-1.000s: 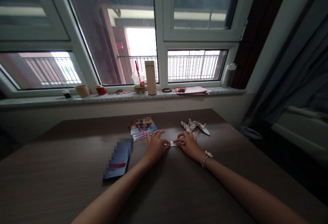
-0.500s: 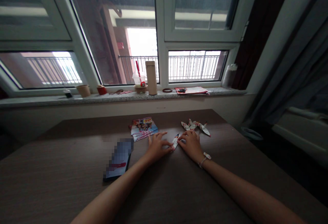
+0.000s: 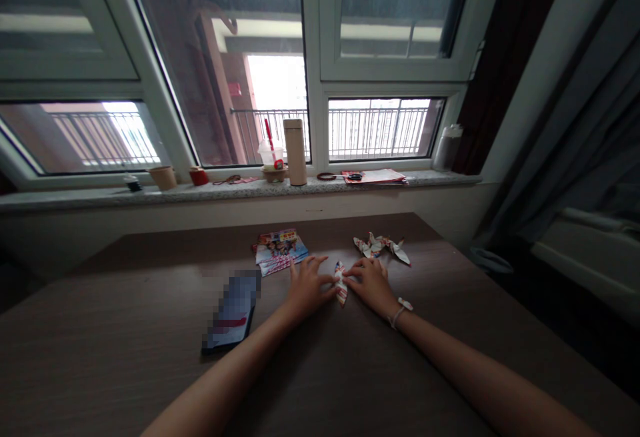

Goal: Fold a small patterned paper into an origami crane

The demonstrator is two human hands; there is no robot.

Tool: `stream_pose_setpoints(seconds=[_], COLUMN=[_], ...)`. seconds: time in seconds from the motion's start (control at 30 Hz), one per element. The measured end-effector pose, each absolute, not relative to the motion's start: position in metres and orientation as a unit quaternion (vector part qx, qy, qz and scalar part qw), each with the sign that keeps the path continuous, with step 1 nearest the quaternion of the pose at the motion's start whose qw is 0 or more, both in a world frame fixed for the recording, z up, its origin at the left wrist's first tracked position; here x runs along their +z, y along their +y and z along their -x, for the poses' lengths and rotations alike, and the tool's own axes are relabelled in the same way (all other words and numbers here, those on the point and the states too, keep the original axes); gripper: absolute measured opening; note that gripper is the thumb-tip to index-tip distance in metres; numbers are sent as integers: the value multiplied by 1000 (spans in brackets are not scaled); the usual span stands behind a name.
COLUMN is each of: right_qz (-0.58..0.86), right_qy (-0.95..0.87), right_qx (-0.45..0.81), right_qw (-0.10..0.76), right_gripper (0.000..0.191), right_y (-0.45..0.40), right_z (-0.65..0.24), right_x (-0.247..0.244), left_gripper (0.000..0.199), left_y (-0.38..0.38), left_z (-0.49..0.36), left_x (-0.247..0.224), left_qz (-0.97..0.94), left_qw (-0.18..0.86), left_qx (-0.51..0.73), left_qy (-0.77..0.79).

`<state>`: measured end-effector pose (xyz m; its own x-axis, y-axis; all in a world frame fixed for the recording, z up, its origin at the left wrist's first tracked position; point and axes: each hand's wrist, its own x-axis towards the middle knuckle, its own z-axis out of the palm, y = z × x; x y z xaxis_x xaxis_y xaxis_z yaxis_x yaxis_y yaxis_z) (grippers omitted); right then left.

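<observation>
Left hand [image 3: 307, 287]: thumb and fingertips lightly pinching the near-left edge of 1 folded paper [image 3: 341, 287]. Right hand [image 3: 370, 285]: fingertips pinching its opposite edge; 1 bracelet [image 3: 399, 312] at the wrist. Folded paper: slim, pointed, patterned, on the table [image 3: 310, 384] between the hands. Change: swung from crosswise to lengthwise, so a long edge now faces each hand. Beyond the right hand: folded paper figures [image 3: 371, 246]. Beyond the left: printed packets [image 3: 281, 252]; nearer, 1 phone [image 3: 233, 310].
</observation>
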<state>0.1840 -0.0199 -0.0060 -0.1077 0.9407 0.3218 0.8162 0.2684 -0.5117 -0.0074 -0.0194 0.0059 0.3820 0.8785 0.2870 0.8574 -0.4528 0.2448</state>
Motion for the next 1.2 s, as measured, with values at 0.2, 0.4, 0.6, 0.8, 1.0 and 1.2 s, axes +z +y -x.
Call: stream_pose_setpoints(seconds=[0.2,0.4,0.6,0.8,1.0,1.2], right_qz=[607,615,613,611,612,605], right_qy=[-724,-721,-724,-726,-728,-730], right_qx=[113,114,123,126,123,126], right_qw=[308,297,290,288,284,291], right_gripper=[21,18,19,17,18,18], right_y=[-21,-21,-20,-19,-16,-14], right_z=[-183,-182,-182,-182,-183,-184], right_x=[-4,-3,-2,-1,-5,-7], left_gripper=[24,29,34,42,44,40], left_y=[-18,-17,-17,-11,-12,-9], left_z=[3,5,6,10,11,13], left_x=[6,9,14,12,6,3], left_qz=[-827,-831,-829,-829,-836,-849], left_qw=[5,-7,-31,-39,-36,-41], left_qx=[195,164,132,134,157,164], left_qy=[527,531,542,542,525,501])
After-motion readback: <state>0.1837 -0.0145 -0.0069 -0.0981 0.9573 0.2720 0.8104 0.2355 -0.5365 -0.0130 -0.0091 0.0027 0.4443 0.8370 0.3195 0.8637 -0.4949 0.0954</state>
